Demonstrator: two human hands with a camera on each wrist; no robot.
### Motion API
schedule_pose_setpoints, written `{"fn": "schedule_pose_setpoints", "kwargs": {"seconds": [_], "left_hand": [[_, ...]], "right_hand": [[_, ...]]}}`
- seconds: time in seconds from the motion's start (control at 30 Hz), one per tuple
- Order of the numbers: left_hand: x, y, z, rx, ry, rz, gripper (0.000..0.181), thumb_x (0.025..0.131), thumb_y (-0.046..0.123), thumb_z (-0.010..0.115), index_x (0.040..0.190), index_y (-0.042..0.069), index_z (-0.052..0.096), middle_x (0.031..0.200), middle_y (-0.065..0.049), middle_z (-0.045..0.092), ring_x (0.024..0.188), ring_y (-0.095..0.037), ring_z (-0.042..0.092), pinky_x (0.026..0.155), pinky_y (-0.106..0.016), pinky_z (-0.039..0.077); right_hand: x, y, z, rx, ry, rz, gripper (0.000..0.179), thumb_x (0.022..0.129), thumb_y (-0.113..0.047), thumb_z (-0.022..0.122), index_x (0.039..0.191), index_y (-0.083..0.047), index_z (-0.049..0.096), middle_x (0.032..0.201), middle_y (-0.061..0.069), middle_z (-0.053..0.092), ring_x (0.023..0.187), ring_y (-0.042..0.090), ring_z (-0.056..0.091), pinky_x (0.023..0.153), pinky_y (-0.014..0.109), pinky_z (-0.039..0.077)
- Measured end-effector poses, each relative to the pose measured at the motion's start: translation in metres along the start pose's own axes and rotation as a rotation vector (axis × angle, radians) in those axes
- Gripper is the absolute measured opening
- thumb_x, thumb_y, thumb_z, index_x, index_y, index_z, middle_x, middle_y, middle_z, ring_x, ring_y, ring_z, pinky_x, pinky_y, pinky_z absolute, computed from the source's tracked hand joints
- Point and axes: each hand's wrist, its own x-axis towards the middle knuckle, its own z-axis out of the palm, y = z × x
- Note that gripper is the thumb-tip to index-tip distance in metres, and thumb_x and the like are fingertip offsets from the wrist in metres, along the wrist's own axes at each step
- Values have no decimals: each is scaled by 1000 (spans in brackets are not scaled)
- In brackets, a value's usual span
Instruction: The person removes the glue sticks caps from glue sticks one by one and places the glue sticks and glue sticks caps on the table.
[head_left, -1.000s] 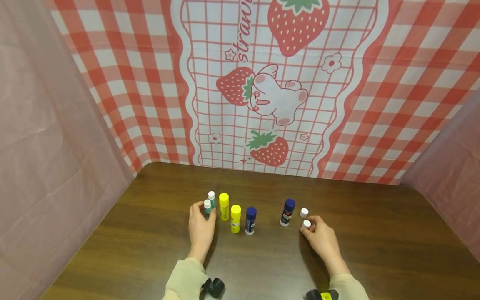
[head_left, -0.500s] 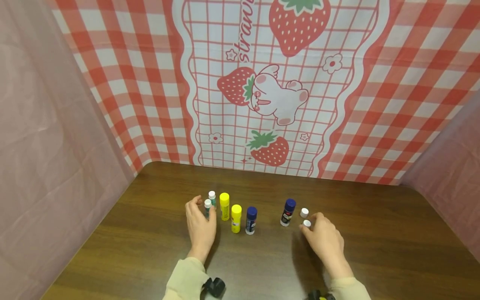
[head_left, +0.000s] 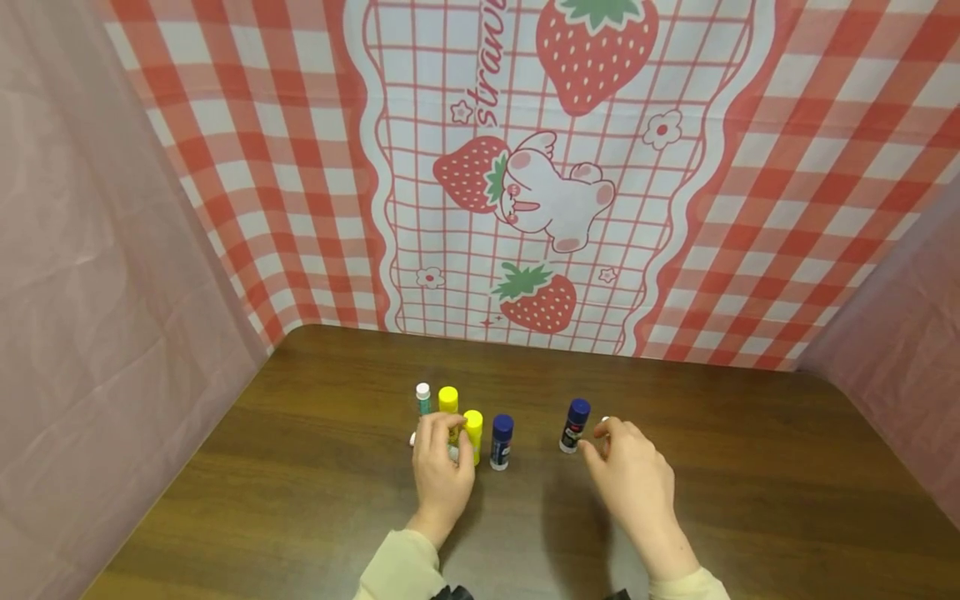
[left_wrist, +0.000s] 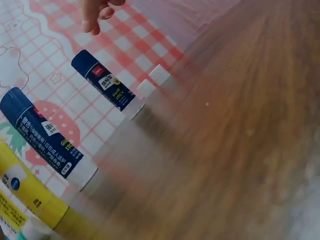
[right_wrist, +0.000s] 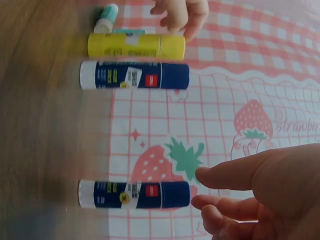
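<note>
My left hand (head_left: 441,467) is beside the front yellow glue stick (head_left: 474,433), thumb and fingers apart near its cap; touching cannot be told. Behind stand another yellow glue stick (head_left: 448,400) and a green glue stick with a white cap (head_left: 423,396). A second green glue stick (right_wrist: 106,19) lies on its side, mostly hidden by the left hand in the head view. My right hand (head_left: 633,479) reaches towards the right blue glue stick (head_left: 574,427), thumb and fingers spread close to its cap. Another blue glue stick (head_left: 502,442) stands between the hands.
Two small white caps (left_wrist: 159,74) sit on the wooden table (head_left: 757,467), right of the right blue glue stick; my right hand mostly covers them in the head view. A checked strawberry cloth (head_left: 300,167) hangs behind the table, with pink cloth at both sides.
My left hand has left the front green glue stick, which now lies toppled, and moved right to the yellow ones. My right hand has let go of a white cap and moved left towards the blue stick.
</note>
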Motion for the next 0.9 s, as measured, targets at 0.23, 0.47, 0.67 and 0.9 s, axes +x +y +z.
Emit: {"fn": "schedule_pose_setpoints", "kwargs": {"seconds": [0.23,0.47,0.67,0.9], "left_hand": [[0,-7,-1,9,-35,-186,31,68,-11,51,95,2,56,93,-9,50,84,-20,50,76,-30,39],[5,-10,-9,40,-146,-298,24,72,-7,55,94,3,56,93,-9,49,84,-21,51,76,-34,41],[21,-16,-23,123,-267,-279,12,75,-1,58,79,10,59,80,-2,53,71,-17,49,67,-33,37],[31,-19,-31,157,-330,-163,11,74,2,62,80,12,61,75,3,54,66,-11,48,64,-29,39]], "right_hand": [[-4,-6,4,11,2,-33,20,78,-22,68,87,-5,63,68,0,54,51,12,48,43,27,37],[-4,-7,9,28,-32,-16,19,77,-25,68,87,-9,64,71,0,57,54,14,51,45,31,39],[0,0,10,20,-10,-25,16,77,-23,68,85,-10,64,68,-2,54,53,13,49,45,30,38],[1,1,11,39,-10,-14,14,77,-23,67,84,-11,64,67,-4,51,53,12,46,46,29,36]]}}
